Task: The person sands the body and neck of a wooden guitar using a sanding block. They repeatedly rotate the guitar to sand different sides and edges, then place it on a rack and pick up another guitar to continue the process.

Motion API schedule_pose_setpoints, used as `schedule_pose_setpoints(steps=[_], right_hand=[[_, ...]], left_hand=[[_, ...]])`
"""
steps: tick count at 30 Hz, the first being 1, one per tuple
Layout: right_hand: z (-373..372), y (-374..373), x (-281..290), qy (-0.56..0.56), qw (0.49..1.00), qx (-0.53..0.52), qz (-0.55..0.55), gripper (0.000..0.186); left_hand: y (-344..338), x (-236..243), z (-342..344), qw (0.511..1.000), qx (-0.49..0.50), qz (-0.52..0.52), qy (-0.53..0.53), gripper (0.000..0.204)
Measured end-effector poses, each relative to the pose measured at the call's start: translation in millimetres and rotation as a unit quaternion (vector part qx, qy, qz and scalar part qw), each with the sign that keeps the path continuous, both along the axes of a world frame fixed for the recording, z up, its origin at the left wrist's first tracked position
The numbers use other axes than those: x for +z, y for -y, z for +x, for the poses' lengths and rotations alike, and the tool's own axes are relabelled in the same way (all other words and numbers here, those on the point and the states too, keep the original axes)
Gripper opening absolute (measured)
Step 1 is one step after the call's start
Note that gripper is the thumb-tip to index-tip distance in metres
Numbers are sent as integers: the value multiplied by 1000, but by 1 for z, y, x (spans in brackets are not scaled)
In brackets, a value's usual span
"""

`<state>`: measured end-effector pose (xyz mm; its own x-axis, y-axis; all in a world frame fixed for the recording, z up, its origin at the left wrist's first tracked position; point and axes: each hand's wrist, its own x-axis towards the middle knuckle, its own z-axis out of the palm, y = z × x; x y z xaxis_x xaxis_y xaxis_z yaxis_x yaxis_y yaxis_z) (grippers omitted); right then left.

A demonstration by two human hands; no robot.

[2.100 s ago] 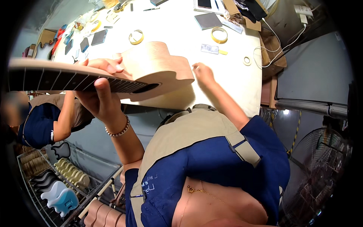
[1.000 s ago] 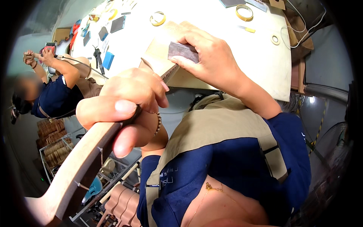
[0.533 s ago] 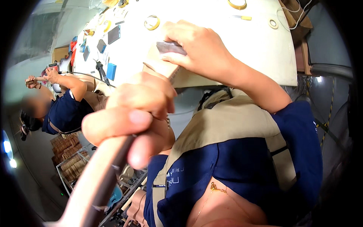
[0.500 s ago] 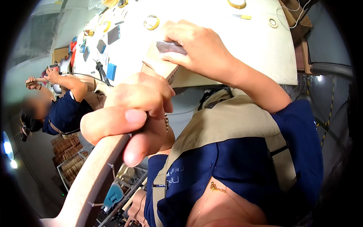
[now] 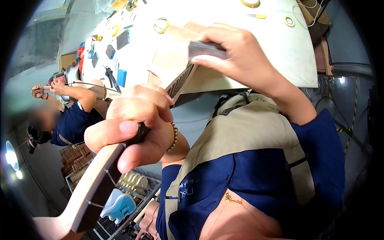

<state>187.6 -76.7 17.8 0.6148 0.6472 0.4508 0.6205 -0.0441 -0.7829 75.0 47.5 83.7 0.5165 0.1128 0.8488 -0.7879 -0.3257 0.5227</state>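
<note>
My left hand [image 5: 134, 124] is closed round a pale wooden guitar neck [image 5: 90, 180]. Its dark fingerboard with thin fret wires faces down and to the right, and the neck curves outward at the lower left. Beyond my fingers, broad brown wood [image 5: 170, 52] extends over the table; a dark slotted edge shows on its right side. How it joins the neck is hidden by my hand. My right hand [image 5: 242, 52] pinches a small dark-grey sanding block [image 5: 206, 50] beside that broad wood. Whether the block touches it, I cannot tell.
The pale table [image 5: 280, 60] carries tape rolls [image 5: 161, 25], a yellow-handled cutter [image 5: 258, 16], a blue block [image 5: 121, 77] and several dark pads. On the left, a co-worker [image 5: 76, 120] handles a wooden piece. Below, a rack [image 5: 148, 196] holds light-blue and cream guitar bodies.
My right hand has moved right with the sanding block. The broad wood has turned, so more of its face and slotted edge shows. My left hand has shifted slightly down and left.
</note>
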Motion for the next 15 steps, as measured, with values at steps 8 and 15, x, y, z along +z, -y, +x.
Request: schedule_pose_setpoints(steps=[8, 15], right_hand=[[-10, -31, -3, 39, 999, 25, -17, 18], [-13, -34, 0, 71, 997, 10, -19, 17]], left_hand=[[1, 0, -2, 1000, 8, -4, 0, 43], [5, -1, -8, 1000, 14, -22, 4, 44]])
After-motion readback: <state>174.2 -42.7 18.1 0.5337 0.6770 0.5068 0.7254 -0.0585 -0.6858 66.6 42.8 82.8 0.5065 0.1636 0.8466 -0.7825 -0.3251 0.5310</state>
